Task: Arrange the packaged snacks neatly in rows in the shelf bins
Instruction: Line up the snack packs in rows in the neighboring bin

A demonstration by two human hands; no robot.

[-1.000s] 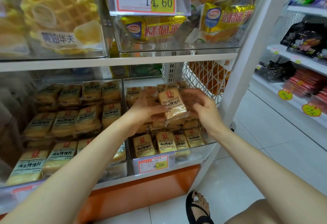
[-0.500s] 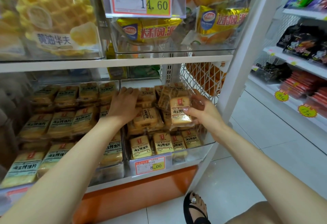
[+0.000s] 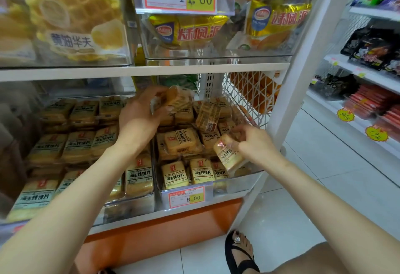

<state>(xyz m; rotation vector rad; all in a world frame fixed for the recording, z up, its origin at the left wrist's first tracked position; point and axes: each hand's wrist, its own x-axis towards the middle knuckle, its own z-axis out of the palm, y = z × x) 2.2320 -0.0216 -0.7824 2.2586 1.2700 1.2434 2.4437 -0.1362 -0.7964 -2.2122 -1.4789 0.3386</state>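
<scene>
Head view: left hand (image 3: 138, 120) fingers grip one toast-slice packet (image 3: 176, 100); right hand (image 3: 253, 141) fingers hold another packet (image 3: 227, 154) over the right bin (image 3: 238, 181).

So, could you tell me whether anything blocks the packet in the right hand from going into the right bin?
Loose packets do. The right hand holds a packet at the right bin's front corner, while one tilted packet and another skewed one lie across the rows behind.

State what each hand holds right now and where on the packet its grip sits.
Left hand: a raised snack packet, gripped at its left end. Right hand: a tilted snack packet, gripped by its upper right edge, over the right bin.
</scene>
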